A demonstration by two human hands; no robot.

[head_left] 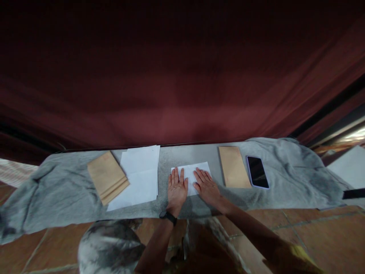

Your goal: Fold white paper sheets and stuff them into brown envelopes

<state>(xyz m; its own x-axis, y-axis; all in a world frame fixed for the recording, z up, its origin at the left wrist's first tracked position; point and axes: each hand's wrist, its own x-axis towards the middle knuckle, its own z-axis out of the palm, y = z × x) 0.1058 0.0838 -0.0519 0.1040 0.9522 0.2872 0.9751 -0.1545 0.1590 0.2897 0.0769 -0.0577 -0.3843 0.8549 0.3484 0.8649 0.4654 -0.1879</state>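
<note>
A folded sheet of white paper (189, 174) lies flat on the grey cloth, under both hands. My left hand (176, 187) rests palm down on its left part with the fingers stretched out; a dark watch is on that wrist. On the right part of the paper my right hand (207, 186) lies flat too, fingers spread and pointing up and left. Neither hand grips anything. The palms hide some of the sheet's lower edge. To the left is a stack of larger white sheets (139, 180), and to the right a brown envelope (234, 167).
Several brown envelopes (106, 173) lie stacked at the left, overlapping the white sheets. A phone (257, 172) in a light purple case lies right of the single envelope. The grey cloth (296, 179) covers a narrow surface against a dark red backdrop (176, 95). Tiled floor (336, 232) shows below.
</note>
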